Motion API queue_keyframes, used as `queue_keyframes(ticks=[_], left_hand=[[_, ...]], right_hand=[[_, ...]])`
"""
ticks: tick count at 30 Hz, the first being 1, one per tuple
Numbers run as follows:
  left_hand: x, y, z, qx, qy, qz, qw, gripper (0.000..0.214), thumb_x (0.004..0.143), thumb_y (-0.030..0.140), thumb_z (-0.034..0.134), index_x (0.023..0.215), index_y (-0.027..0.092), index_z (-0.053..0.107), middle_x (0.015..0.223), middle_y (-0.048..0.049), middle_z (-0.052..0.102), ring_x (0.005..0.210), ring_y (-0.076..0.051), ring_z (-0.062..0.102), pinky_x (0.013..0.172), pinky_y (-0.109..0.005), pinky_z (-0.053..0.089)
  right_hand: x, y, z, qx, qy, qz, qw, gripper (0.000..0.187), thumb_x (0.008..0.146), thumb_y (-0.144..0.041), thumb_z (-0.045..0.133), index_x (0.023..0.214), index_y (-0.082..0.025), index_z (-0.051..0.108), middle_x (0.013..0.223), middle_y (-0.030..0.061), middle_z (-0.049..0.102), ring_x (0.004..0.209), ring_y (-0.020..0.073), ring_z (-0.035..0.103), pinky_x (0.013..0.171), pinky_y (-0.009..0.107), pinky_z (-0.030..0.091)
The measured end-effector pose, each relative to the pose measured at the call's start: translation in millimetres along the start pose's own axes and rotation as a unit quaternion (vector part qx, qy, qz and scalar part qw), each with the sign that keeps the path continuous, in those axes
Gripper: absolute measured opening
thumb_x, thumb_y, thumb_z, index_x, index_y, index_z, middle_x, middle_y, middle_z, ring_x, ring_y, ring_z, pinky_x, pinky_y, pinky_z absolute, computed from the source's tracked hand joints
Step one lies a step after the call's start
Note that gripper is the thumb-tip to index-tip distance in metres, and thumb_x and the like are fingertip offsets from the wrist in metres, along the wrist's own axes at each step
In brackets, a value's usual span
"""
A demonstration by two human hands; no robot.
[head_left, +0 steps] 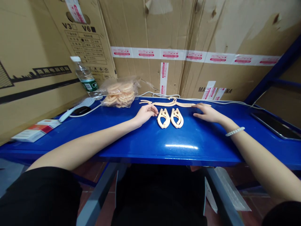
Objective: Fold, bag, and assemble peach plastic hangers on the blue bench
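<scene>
Sleeves (pixel 47 194) cropped; L hand (pixel 146 113), R hand (pixel 208 113) flat, fingers open, empty; hanger (pixel 174 103) contact unclear.

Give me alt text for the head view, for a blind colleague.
Two bare hands lie on a blue table, left hand and right hand flanking two beige clips side by side, a long beige hanger piece just beyond them. A bag of beige parts, a water bottle and cardboard boxes sit behind.

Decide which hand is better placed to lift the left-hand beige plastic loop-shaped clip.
Left, probably: the left hand has fingertips right beside that clip, while the right hand rests farther off, with the second beige clip lying between.
</scene>
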State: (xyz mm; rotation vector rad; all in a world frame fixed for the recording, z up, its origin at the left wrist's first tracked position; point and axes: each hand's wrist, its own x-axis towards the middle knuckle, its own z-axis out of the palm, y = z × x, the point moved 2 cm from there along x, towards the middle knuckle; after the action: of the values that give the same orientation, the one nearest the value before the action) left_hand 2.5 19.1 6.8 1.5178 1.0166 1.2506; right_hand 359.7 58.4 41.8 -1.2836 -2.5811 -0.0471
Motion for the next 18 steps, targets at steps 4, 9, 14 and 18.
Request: queue_keyframes(ticks=[4, 9, 14, 18], left_hand=[[0.5, -0.3, 0.3, 0.006, -0.008, 0.006, 1.000, 0.022, 0.060, 0.001, 0.054, 0.073, 0.015, 0.065, 0.072, -0.0009, 0.072, 0.069, -0.013, 0.067, 0.070, -0.025, 0.054], [0.1, 0.6, 1.6, 0.008, -0.009, -0.003, 1.000, 0.024, 0.060, -0.002, 0.052, 0.073, 0.014, 0.065, 0.071, -0.0007, 0.071, 0.068, -0.013, 0.067, 0.071, -0.025, 0.053], [0.2, 0.8, 1.8, 0.011, -0.010, 0.001, 1.000, 0.024, 0.061, -0.002, 0.051, 0.072, 0.015, 0.065, 0.071, -0.0007, 0.071, 0.068, -0.013, 0.067, 0.070, -0.025, 0.052], [0.5, 1.0, 1.5, 0.011, -0.013, 0.003, 1.000, 0.025, 0.061, -0.002, 0.050, 0.073, 0.015, 0.065, 0.072, -0.0009, 0.071, 0.068, -0.013, 0.067, 0.069, -0.025, 0.051]], right_hand=[[2.4, 9.9, 9.3, -0.009, -0.001, 0.024, 1.000, 0.064, 0.093, -0.047, 0.058, 0.146, -0.011, 0.056, 0.147, 0.0222, 0.058, 0.137, 0.0408, 0.054, 0.116, 0.060, 0.043], [5.3, 16.7, 19.7, -0.013, 0.007, 0.046, 0.999, 0.074, 0.095, -0.052, 0.054, 0.153, -0.007, 0.046, 0.156, 0.0242, 0.049, 0.148, 0.0418, 0.041, 0.123, 0.060, 0.034], [7.6, 21.9, 26.6, -0.006, -0.002, 0.041, 0.999, 0.074, 0.095, -0.059, 0.054, 0.153, -0.014, 0.048, 0.156, 0.0199, 0.050, 0.150, 0.0423, 0.038, 0.124, 0.062, 0.032], [8.2, 20.0, 25.5, -0.005, -0.008, 0.029, 1.000, 0.067, 0.097, -0.057, 0.053, 0.150, -0.016, 0.052, 0.150, 0.0200, 0.056, 0.142, 0.0419, 0.049, 0.119, 0.061, 0.039]])
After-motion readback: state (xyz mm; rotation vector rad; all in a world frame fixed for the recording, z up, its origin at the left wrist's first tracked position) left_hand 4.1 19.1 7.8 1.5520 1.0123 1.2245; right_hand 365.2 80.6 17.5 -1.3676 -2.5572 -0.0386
